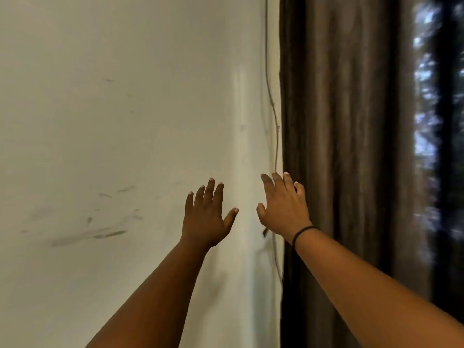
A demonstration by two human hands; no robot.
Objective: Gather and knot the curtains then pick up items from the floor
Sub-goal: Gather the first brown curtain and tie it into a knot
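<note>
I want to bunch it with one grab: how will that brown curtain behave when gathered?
The brown curtain hangs in deep, soft vertical folds, so it is probably floppy and should bunch easily. It looks dense and opaque, so likely rather heavy. The right hand, open at its edge, may need the left hand too.

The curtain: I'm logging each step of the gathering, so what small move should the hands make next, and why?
Probably the right hand should close on the near edge of the brown curtain. Both hands are raised with fingers spread and hold nothing; the right one's fingertips are already at that edge, while the left hand is over the bare wall. The curtain hangs straight, not yet gathered.
</note>
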